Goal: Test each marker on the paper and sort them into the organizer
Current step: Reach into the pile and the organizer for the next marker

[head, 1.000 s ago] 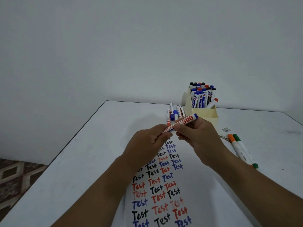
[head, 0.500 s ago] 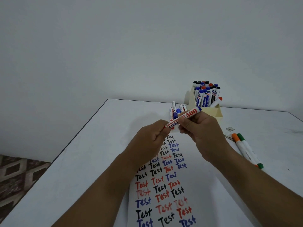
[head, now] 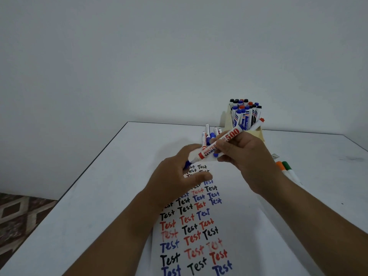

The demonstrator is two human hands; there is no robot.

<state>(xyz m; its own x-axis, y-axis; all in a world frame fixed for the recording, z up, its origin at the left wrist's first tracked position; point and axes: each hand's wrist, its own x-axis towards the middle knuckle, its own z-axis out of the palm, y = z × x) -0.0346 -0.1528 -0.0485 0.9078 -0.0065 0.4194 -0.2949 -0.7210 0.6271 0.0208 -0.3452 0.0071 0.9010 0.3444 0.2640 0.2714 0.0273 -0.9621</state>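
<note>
One whiteboard marker [head: 220, 144], tilted with its blue end toward the far right, is held above the paper [head: 235, 226]: the right hand [head: 242, 156] grips its barrel with curled fingers, while the left hand [head: 179, 174] has its fingers loosely spread at the marker's near tip, where a blue cap shows against the palm. Four loose markers [head: 211, 133] lie beyond the hands; two more, an orange marker [head: 281, 166] and a green marker [head: 287, 165], lie at right. The cream organizer [head: 258, 134], at far right, stands packed with markers. Compared with half a second earlier, the left hand has opened and drawn away from the barrel.
</note>
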